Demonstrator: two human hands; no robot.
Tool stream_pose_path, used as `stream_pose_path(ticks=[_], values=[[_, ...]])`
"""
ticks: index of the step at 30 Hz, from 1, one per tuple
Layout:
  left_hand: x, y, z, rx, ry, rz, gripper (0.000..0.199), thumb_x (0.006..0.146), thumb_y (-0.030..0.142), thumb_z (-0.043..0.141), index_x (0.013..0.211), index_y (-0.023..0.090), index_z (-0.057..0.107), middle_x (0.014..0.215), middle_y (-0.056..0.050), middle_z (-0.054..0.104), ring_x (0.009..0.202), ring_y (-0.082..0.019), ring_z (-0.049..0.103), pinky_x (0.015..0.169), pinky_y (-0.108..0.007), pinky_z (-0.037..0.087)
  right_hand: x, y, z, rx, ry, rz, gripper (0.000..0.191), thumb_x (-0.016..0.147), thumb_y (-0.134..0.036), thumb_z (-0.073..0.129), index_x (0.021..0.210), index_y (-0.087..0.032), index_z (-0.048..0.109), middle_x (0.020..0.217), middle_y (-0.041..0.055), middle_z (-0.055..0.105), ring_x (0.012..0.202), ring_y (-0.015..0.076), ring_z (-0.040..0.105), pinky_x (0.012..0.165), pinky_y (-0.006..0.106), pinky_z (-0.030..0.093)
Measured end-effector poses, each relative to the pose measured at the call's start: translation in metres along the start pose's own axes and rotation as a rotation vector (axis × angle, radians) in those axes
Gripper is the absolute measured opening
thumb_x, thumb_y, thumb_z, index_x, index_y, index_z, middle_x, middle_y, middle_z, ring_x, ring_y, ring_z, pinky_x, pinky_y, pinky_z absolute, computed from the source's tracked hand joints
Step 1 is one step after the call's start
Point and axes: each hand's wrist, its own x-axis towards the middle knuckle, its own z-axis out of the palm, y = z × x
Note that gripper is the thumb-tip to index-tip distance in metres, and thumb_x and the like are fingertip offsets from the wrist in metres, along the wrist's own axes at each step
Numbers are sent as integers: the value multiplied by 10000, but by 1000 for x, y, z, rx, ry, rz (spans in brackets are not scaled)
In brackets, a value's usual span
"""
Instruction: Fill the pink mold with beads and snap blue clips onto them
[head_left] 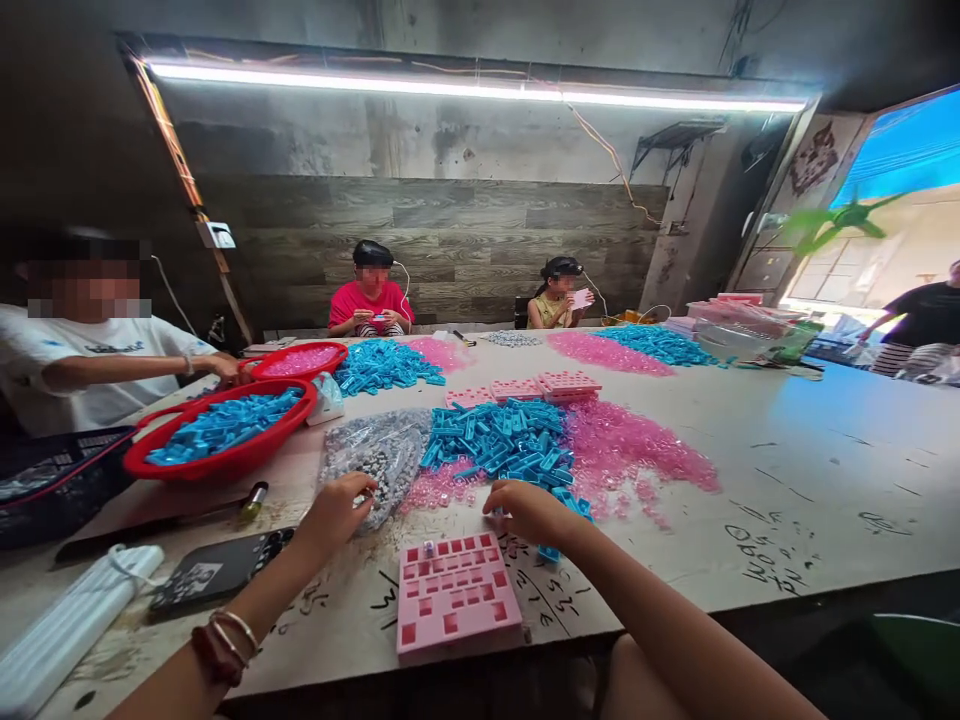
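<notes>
My left hand (343, 505) reaches over the near edge of a clear plastic bag (394, 440) of small silver-grey pieces, its fingers bent together; anything between them is too small to make out. My right hand (529, 508) hovers by loose pink translucent pieces (454, 485) in front of the blue pile, fingers curled down, their tips partly hidden. Between and below my hands lies a pink tray (431, 622) with rows of square and rectangular recesses. One small pale piece (429, 547) sits at its upper left. Blue plastic parts (499, 440) are heaped beyond my right hand.
A larger pink pile (652, 445) spreads right. Stacked pink trays (566, 385) stand behind the blue heap. At left are a red basket (307, 400) of blue parts, a phone (217, 570) and a white bundle (82, 620). Several other people sit or stand around the table.
</notes>
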Motion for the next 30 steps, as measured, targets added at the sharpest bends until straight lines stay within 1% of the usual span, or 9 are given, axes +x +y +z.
stream_pose_path(ticks=[2, 5, 8, 11, 15, 19, 21, 25, 30], values=[[-1, 11, -2, -107, 31, 12, 154, 729, 199, 488, 829, 172, 602, 845, -40, 638, 751, -173, 599, 717, -293, 474, 2, 3, 2, 36, 17, 4, 306, 648, 10, 545, 821, -179, 711, 849, 54, 647, 710, 148, 587, 626, 222, 420], [-7, 40, -4, -204, 35, 62, 168, 718, 198, 511, 860, 173, 596, 857, -28, 634, 754, -156, 589, 708, -272, 472, 5, 5, 4, 76, 48, -13, 275, 638, 25, 538, 761, -156, 705, 790, 48, 633, 687, 128, 569, 630, 209, 422], [-14, 73, -1, -278, -51, 105, 158, 694, 133, 494, 810, 169, 595, 798, -14, 630, 743, -143, 578, 704, -254, 460, 6, 0, 4, 140, 106, -30, 281, 625, 39, 536, 784, -134, 688, 773, 39, 622, 668, 108, 563, 612, 185, 430], [-19, 95, 11, -360, -134, 186, 175, 647, 71, 487, 753, 165, 590, 815, -15, 622, 754, -134, 562, 698, -236, 446, 6, -13, 3, 279, 177, -83, 262, 586, 59, 534, 713, -131, 661, 736, 18, 611, 628, 95, 560, 578, 171, 440], [-19, 96, 29, -358, -203, 225, 208, 633, 42, 495, 739, 167, 624, 806, -20, 622, 765, -143, 554, 710, -245, 431, 6, -26, 5, 342, 166, -133, 218, 571, 37, 572, 684, -135, 644, 696, 3, 610, 595, 95, 559, 553, 173, 445], [-18, 89, 39, -266, -231, 238, 226, 681, 69, 519, 789, 182, 681, 817, -40, 623, 793, -163, 552, 717, -261, 422, 7, -24, 12, 311, 117, -159, 156, 620, -62, 646, 736, -162, 671, 706, 0, 653, 641, 117, 582, 599, 198, 448], [-19, 89, 42, -197, -243, 258, 220, 707, 80, 519, 792, 187, 691, 807, -46, 611, 793, -166, 538, 714, -265, 412, 8, -23, 14, 294, 94, -159, 129, 637, -91, 656, 735, -169, 682, 708, 0, 669, 647, 122, 586, 613, 207, 443], [-22, 92, 45, -104, -267, 295, 206, 774, 114, 492, 746, 174, 687, 788, -52, 561, 760, -151, 505, 677, -252, 394, 6, -24, 12, 295, 55, -100, 135, 642, -76, 641, 724, -170, 691, 693, 4, 681, 641, 126, 592, 598, 205, 434], [-22, 93, 43, -137, -278, 320, 221, 795, 121, 477, 861, 184, 679, 849, -58, 561, 790, -155, 507, 713, -261, 405, 4, -27, 5, 313, 33, -100, 172, 632, -48, 629, 738, -166, 692, 703, 6, 686, 652, 120, 593, 599, 199, 429]])
